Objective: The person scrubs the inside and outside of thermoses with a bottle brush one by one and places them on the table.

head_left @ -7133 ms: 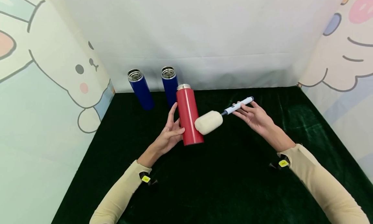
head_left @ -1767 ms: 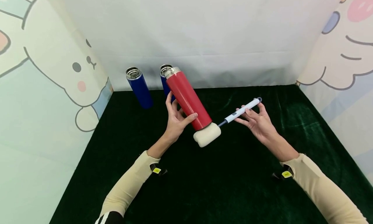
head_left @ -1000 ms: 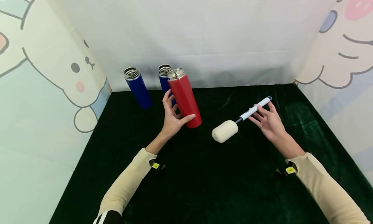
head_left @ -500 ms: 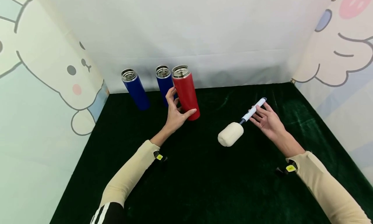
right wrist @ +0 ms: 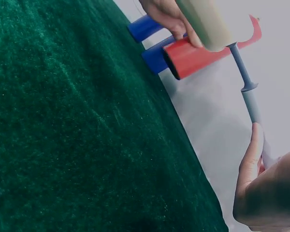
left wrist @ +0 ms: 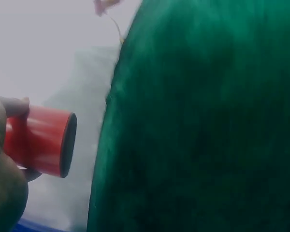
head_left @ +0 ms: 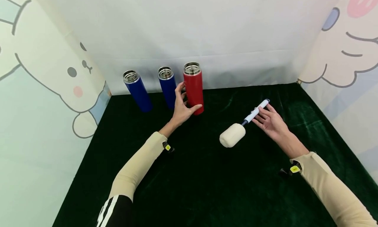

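Red steel flask [head_left: 193,88] stands by the table's [head_left: 206,187] back edge, beside two blue flasks [head_left: 167,86], the left hand [head_left: 182,105] curled round its base. The right hand [head_left: 270,121] pinches the sponge brush [head_left: 240,128]. Setting-down seems finished; letting go calls for a steady release.

Even, bright, diffuse light; soft shadows only. Head view sharp, walls bowed toward 9 and 3 o'clock. My wrist views soft, blurred close up.
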Available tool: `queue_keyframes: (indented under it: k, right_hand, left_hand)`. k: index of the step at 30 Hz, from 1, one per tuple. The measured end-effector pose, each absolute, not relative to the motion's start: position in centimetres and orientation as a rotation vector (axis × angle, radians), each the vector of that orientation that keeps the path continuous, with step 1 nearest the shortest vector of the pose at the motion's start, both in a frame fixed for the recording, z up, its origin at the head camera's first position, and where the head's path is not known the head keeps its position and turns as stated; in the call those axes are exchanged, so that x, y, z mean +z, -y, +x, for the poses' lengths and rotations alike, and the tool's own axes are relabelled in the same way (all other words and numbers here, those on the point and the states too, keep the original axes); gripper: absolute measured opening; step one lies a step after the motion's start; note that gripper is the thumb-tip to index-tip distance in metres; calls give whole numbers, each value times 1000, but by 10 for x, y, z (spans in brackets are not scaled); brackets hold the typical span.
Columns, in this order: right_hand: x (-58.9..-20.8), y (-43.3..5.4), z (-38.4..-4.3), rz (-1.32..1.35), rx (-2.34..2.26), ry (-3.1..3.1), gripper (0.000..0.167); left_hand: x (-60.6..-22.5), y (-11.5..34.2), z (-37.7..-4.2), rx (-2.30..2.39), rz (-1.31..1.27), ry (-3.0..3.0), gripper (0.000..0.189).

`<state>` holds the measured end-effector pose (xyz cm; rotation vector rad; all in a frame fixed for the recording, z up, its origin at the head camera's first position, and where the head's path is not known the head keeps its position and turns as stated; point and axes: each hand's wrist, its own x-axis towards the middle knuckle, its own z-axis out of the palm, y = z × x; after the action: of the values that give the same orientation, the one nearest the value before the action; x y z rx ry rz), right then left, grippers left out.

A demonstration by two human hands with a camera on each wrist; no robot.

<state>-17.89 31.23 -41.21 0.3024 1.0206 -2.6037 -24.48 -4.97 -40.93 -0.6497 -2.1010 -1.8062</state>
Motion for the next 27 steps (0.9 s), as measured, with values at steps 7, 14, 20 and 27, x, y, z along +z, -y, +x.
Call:
queue_keyframes:
  k: [7, 14, 20, 27]
  right_hand:
    - [-413, -322, -186, 337, -2578, -968, 81]
    - [-416, -331, -195, 294, -2488, -1001, 76]
    - [-414, -331, -210, 223, -2338, -1207, 76]
    - [-412, -328, -232, 126, -2162, -1333, 75]
  left_hand:
    - [-445, 42, -286, -1718, -639, 2123, 107]
    - [-454, 31, -305, -1639, -604, 2117, 105]
    - [-458, 26, -317, -1529, -631, 2187, 104]
    - [-466, 22, -327, -1494, -638, 2251, 105]
